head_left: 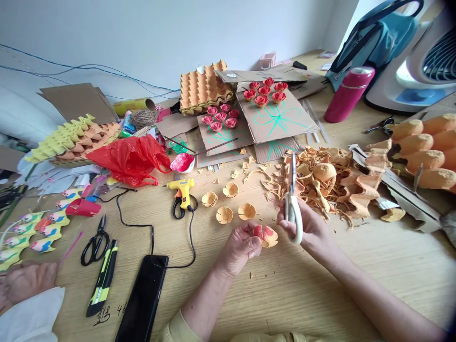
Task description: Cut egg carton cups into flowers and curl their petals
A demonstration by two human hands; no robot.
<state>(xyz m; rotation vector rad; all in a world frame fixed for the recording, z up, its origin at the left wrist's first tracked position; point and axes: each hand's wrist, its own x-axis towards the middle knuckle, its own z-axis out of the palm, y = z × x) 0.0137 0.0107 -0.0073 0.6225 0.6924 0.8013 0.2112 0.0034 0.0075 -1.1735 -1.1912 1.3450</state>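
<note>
My left hand (238, 249) pinches a small egg-carton cup (268, 237), orange pulp with red paint on part of its petal-like edge. In my right hand (306, 222) is a pair of white-handled scissors (294, 209), blades pointing up and away from me, a little right of the cup. Just beyond my hands sit several petal-cut orange cups (247, 211) on the table. A heap of orange pulp scraps (302, 173) lies past the scissors, with an uncut cup (324, 175) on top.
A yellow glue gun (183, 191) and its cord lie left of the cups. Red paper flowers (264, 90) stand on cardboard (281, 116) behind. A phone (144, 297), utility knife (103, 280) and black scissors (95, 242) lie left. Another person's hand (30, 282) rests far left.
</note>
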